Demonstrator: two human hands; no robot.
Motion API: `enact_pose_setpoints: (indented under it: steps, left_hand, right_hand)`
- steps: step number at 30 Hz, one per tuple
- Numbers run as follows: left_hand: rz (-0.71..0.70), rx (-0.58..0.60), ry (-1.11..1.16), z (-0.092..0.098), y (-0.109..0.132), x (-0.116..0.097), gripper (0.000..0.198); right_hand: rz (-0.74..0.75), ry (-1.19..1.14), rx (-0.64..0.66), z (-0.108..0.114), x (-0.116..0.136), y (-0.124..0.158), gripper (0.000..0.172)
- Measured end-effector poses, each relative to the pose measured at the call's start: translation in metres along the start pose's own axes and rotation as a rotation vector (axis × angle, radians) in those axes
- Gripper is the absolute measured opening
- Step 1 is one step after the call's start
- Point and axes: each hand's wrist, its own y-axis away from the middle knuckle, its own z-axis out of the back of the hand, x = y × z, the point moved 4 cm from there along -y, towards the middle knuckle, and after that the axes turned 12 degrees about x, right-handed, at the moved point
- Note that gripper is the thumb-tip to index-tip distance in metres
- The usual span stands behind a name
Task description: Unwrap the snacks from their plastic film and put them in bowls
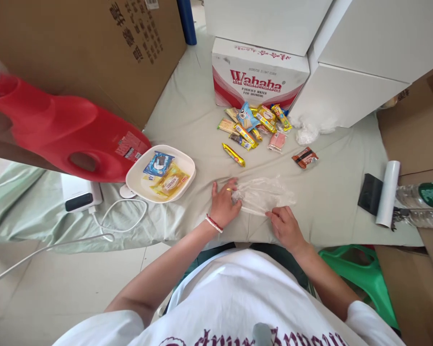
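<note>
A thin clear plastic bag [270, 192] lies crumpled on the cloth-covered table in front of me. My left hand [224, 204] is at its left end, fingers curled and the bag's end between the fingers and thumb. The lower right edge of the bag is pinched by my right hand [286, 227], its thumb and fingertips together. Beyond the bag lies a yellow wrapped snack bar [233, 154], and a brown snack packet [305, 157] is to the right. A white bowl [132, 179] left of my hands contains a blue packet [159, 164] and a yellow packet [171, 182].
Several wrapped snacks [248, 117] are piled before a Wahaha carton [260, 77]. Crumpled clear plastic [310, 127] lies beside them. A large red bottle [82, 129] leans in at left, near a white power bank [80, 192] with a cable. A white roll [388, 193] and plastic bottles [424, 194] are at right.
</note>
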Motion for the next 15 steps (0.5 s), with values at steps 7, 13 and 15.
enact_pose_setpoints:
  steps: [7,13,15]
  left_hand:
    - [0.153,-0.049,-0.242,0.007,-0.009,0.008,0.015]
    - [0.121,0.067,-0.304,0.003,-0.007,-0.009,0.016]
    - [0.096,0.003,-0.307,0.003,-0.002,-0.019,0.022]
  right_hand:
    - [-0.089,-0.003,0.194,-0.012,0.008,0.045,0.036]
    - [-0.143,-0.104,0.325,0.025,0.017,0.015,0.035]
    - [-0.232,0.000,0.243,0.047,0.012,-0.007,0.033]
